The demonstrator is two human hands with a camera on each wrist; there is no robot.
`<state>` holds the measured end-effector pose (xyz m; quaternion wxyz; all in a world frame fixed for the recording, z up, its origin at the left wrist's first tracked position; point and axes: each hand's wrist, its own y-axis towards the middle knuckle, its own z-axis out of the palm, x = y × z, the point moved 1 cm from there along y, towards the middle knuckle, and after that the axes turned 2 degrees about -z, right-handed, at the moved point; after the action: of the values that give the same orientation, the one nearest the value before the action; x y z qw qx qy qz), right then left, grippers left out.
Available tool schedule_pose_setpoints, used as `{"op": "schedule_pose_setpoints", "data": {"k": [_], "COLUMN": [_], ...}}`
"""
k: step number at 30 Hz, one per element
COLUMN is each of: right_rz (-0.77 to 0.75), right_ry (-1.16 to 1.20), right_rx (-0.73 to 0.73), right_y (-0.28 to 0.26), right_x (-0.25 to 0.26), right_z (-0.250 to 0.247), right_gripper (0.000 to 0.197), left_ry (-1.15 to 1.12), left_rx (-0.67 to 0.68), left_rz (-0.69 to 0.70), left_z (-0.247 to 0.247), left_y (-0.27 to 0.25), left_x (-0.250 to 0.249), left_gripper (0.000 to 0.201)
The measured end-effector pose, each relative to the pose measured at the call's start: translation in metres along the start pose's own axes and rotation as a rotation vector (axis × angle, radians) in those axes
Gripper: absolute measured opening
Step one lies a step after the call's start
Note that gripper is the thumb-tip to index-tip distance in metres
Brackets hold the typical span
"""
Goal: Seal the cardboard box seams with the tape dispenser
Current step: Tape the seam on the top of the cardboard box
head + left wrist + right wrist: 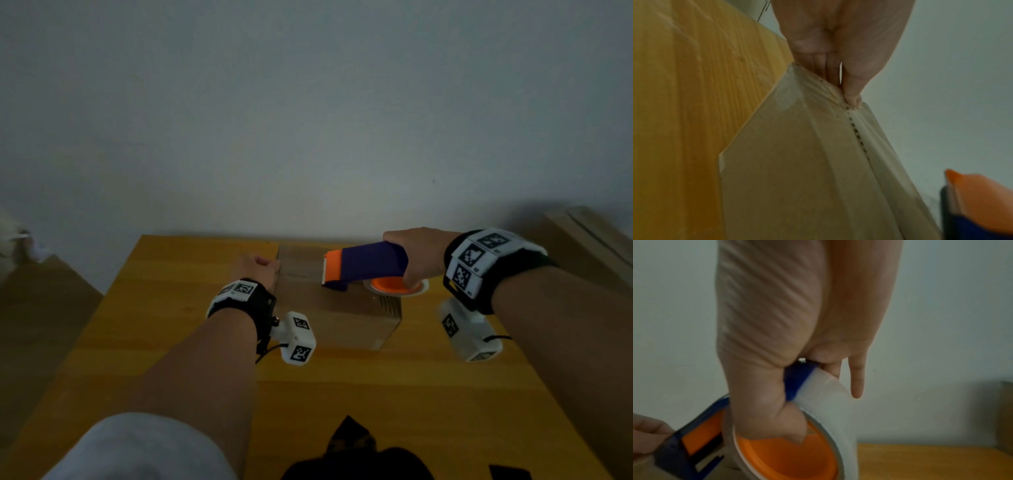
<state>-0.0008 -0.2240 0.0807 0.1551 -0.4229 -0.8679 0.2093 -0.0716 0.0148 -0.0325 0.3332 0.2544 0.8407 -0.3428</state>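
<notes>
Fingers (857,382) of the right hand (416,253) wrapped round the blue handle of one blue-and-orange plastic tape dispenser (363,265), thumb pressed into the orange hub of its roll of clear tape (830,404), one finger sticking out straight past the roll. Dispenser laid on top of one brown cardboard box (337,308), orange cutter end pointing toward the box's left edge, roll hanging over the box's right side. Fingers (830,68) of the left hand (257,269) pinching at the left edge of the same box: thumb on top right at the centre seam, the other fingers down the left side wall. Seen from the left wrist, a strip of clear tape (869,138) running along that seam from the thumb toward the dispenser, wrinkled lengthwise, with a dotted dark line beside it. Further glossy tape visible on the corner of the box nearest that camera.

Box sitting flat on one yellow wooden counter (171,325), toward its far edge, close to a plain pale wall (308,102) behind. Two wrist cameras with black-and-white marker tags, one per arm, on either side of the box. One white sleeve (137,452) on the left arm, nearer than the box. Pale wooden boards (589,240) leaning well to the right of the box, beyond the counter.
</notes>
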Motion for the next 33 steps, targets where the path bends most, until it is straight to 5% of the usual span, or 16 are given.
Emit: {"op": "schedule_pose_setpoints", "data": {"k": [9, 15, 19, 22, 25, 29, 33], "right_rz": [0.071, 0.130, 0.156, 0.230, 0.395, 0.344, 0.464], "right_ry": [-0.089, -0.127, -0.164, -0.473, -0.562, -0.565, -0.522], "right_rx": [0.016, -0.098, -0.077, 0.069, 0.125, 0.122, 0.149], "right_y": [-0.015, -0.005, -0.004, 0.014, 0.026, 0.025, 0.037], "right_x": [-0.030, -0.031, -0.030, -0.012, -0.010, -0.014, -0.007], "right_z": [-0.003, 0.012, 0.012, 0.016, 0.021, 0.019, 0.029], "right_gripper": [0.042, 0.063, 0.054, 0.039, 0.028, 0.041, 0.036], "left_ry": [0.047, 0.031, 0.046, 0.046, 0.098, 0.429, 0.800], "left_rx": [-0.038, -0.039, -0.049, -0.059, -0.022, 0.006, 0.030], "left_rz": [0.013, -0.019, -0.024, -0.011, -0.001, 0.162, 0.379], "left_z": [-0.001, 0.000, 0.001, 0.005, 0.013, 0.033, 0.056], "left_y": [-0.002, 0.001, 0.002, 0.002, 0.001, -0.007, -0.019], "left_x": [-0.002, 0.001, 0.002, 0.000, -0.008, -0.021, -0.034], "left_gripper": [0.016, 0.019, 0.019, 0.014, 0.041, 0.101, 0.109]}}
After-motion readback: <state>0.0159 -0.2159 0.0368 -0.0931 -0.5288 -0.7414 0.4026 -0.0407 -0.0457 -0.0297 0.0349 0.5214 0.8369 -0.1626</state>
